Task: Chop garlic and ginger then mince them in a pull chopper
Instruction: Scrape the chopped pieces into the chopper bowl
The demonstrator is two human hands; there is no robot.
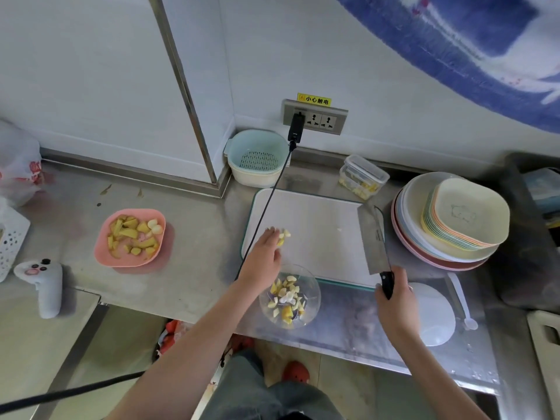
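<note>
Clear chopper bowl (290, 298) at counter edge, garlic/ginger chunks inside. My right hand (394, 301) grips cleaver (374, 241) handle, blade lying flat on white cutting board (321, 234). Left hand (265, 253), fingers relaxed, rests on small pile of cut pieces (283, 236) at board's left edge (grasp unclear). Pink dish (101, 247) of ginger far left.

The left hand (264, 249) covers part of the chopped pieces (284, 234); its grip cannot be told.
</note>
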